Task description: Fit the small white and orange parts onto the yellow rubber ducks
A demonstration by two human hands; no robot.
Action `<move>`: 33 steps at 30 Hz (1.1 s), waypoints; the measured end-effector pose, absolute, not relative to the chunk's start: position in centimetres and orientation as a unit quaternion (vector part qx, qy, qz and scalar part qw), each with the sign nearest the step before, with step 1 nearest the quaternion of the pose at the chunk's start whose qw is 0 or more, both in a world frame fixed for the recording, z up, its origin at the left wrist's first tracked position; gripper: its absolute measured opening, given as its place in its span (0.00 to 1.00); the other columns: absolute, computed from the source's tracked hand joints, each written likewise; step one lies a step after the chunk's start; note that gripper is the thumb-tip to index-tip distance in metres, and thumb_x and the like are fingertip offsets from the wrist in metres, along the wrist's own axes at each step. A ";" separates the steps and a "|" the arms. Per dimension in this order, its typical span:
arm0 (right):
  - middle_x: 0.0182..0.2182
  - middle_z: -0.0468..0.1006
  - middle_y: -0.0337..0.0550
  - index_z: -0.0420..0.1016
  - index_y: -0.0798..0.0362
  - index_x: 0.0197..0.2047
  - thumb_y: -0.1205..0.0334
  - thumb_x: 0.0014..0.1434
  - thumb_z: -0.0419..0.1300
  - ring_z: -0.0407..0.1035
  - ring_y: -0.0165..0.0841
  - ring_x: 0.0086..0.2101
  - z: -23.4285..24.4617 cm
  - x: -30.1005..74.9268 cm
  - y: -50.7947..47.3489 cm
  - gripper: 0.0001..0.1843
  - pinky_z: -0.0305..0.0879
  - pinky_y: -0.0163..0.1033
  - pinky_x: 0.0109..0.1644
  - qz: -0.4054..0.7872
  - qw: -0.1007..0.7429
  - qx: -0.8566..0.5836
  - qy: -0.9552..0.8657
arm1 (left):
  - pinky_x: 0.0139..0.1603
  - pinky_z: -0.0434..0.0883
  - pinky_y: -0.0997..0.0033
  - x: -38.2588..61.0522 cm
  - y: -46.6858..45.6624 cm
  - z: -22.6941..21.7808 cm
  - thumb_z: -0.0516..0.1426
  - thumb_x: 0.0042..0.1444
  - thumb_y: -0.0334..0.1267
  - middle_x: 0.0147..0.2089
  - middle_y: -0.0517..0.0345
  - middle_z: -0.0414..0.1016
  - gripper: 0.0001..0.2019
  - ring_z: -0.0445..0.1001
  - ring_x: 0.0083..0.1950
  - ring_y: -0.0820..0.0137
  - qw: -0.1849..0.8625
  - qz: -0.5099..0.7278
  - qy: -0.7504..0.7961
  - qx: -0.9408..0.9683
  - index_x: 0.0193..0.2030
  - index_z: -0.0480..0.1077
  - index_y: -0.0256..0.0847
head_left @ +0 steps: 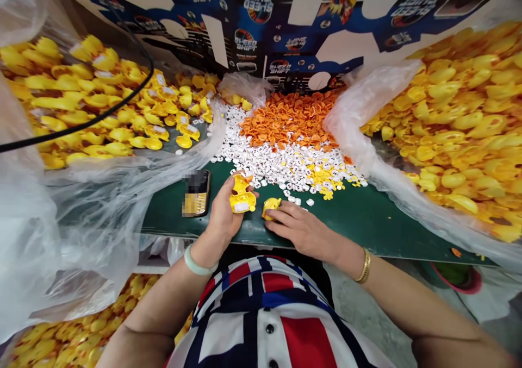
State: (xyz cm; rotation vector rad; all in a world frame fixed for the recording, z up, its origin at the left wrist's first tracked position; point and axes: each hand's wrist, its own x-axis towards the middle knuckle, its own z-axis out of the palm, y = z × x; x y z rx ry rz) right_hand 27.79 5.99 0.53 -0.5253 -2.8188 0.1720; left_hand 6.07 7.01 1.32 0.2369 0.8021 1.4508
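My left hand (224,211) is closed around a yellow toy duck half (242,195), its hollow inside turned up. A pale label and a bit of orange show in that half. To its right, my right hand (299,226) has its fingers on another small yellow duck piece (271,207), close to the green table (326,216). Just beyond both hands lie loose white eye pieces (277,164) with dark dots. Among them are small yellow parts (326,178), and behind is a heap of orange beak-like pieces (291,118).
A keypad phone (196,193) lies left of my left hand. Yellow duck shells (110,107) are heaped at left, and more yellow shells (468,123) at right, both bordered by clear plastic sheeting (367,156). A black cable (101,110) crosses the upper left. Printed cardboard (281,36) stands behind.
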 end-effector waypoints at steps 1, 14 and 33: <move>0.58 0.73 0.48 0.71 0.52 0.57 0.74 0.66 0.51 0.63 0.41 0.57 0.5 28.4 6.1 0.20 0.62 0.56 0.65 0.084 0.151 -0.180 -0.968 | 0.34 0.73 0.70 5.9 6.8 1.2 0.56 0.61 0.43 0.37 0.54 0.75 0.13 0.75 0.33 0.69 0.674 0.639 0.356 0.106 0.49 0.70 0.39; 0.55 0.71 0.60 0.71 0.59 0.58 0.52 0.62 0.63 0.63 0.54 0.56 0.4 26.5 5.3 0.26 0.66 0.60 0.60 0.033 0.127 -0.441 -0.888 | 0.25 0.72 0.71 6.7 6.8 1.3 0.49 0.67 0.51 0.32 0.52 0.75 0.20 0.76 0.28 0.67 0.736 0.548 0.376 0.126 0.48 0.71 0.36; 0.62 0.64 0.55 0.63 0.46 0.63 0.62 0.61 0.61 0.58 0.51 0.63 3.6 24.0 8.4 0.27 0.60 0.65 0.64 0.139 0.301 -0.232 -0.914 | 0.36 0.72 0.69 8.0 6.8 -0.1 0.49 0.63 0.63 0.40 0.47 0.80 0.31 0.78 0.37 0.65 0.779 0.520 0.321 0.141 0.47 0.75 0.35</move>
